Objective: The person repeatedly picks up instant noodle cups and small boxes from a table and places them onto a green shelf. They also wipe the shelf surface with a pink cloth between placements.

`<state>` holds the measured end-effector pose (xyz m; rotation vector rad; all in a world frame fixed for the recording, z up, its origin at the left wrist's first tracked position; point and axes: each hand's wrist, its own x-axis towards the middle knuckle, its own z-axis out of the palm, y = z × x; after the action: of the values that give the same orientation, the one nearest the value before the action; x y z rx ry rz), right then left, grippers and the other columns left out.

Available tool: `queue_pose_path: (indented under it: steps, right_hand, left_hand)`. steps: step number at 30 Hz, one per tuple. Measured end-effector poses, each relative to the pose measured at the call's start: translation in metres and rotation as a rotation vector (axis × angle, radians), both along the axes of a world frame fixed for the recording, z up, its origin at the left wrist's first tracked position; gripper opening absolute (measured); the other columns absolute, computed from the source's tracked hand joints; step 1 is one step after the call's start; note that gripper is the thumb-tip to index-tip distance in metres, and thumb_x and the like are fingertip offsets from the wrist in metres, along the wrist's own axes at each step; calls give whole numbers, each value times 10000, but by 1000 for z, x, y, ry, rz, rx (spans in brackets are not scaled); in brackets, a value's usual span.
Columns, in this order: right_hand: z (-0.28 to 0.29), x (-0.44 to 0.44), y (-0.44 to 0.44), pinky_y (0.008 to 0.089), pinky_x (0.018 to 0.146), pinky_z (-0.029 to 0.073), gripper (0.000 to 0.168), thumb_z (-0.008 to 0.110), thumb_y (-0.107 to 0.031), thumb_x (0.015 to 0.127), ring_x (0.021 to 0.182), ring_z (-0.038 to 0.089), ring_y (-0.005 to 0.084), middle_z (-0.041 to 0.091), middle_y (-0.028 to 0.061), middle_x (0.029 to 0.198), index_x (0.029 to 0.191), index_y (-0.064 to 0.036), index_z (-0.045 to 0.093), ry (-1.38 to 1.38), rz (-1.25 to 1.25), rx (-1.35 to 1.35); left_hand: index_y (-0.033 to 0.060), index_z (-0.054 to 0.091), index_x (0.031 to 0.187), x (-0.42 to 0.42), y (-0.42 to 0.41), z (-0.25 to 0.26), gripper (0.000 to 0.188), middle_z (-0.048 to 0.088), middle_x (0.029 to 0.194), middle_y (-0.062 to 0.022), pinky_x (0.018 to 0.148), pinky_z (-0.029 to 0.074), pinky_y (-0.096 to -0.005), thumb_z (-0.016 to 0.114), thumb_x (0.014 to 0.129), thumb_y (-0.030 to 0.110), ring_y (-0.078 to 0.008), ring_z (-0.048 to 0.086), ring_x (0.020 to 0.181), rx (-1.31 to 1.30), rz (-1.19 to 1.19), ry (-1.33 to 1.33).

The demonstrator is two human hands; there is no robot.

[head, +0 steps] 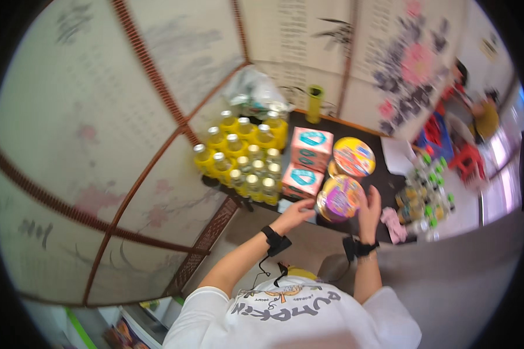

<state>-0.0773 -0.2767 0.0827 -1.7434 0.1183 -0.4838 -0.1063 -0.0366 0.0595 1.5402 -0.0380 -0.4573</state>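
Note:
Before me, at the near edge of a dark table [305, 120], stands an instant noodle tub with a purple and yellow lid [340, 197]. My right hand [369, 213] lies along its right side. At its left side is my left hand [295, 215], fingers apart; whether they touch the tub cannot be told. Another noodle tub with a yellow and red lid [354, 156] stands just behind. To the left are pink boxes [302, 180] with teal markings, set one behind the other. Farther left, yellow bottles [232, 146] and smaller bottles with pale caps [257, 168] stand grouped.
A yellow-green cylinder [315, 104] and a plastic bag [255, 89] are at the table's back. Several green-capped bottles [428, 192] and a pink cloth-like item [394, 224] lie right. Folding screens [301, 56] enclose the back and left. A person [460, 80] is beyond, near red stools [467, 163].

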Motion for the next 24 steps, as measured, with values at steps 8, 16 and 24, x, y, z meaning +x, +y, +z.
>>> queue_pose_path:
  steps: [8, 16, 24]
  right_hand:
    - [67, 4, 118, 264, 821, 463, 195, 490, -115, 926, 898, 574, 148, 596, 78, 987, 1031, 29, 571, -49, 565, 64]
    - [74, -68, 345, 258, 818, 467, 160, 489, -79, 924, 892, 565, 137, 589, 69, 991, 1013, 34, 562, 35, 1387, 226]
    - [132, -288, 500, 243, 796, 443, 138, 524, -33, 888, 867, 580, 130, 613, 61, 927, 982, 41, 594, -23, 2126, 255]
  left_hand:
    - [13, 555, 1169, -91, 123, 6, 329, 609, 1080, -50, 846, 444, -268, 586, 877, 161, -116, 549, 977, -3, 461, -74]
    - [-18, 549, 1153, -271, 229, 61, 313, 603, 1087, -73, 884, 440, -271, 574, 885, 142, -121, 546, 1012, 63, 1124, -238]
    - [20, 530, 1164, -492, 250, 127, 309, 573, 1102, -28, 845, 444, -240, 583, 875, 113, -95, 557, 980, 71, 1742, -420]
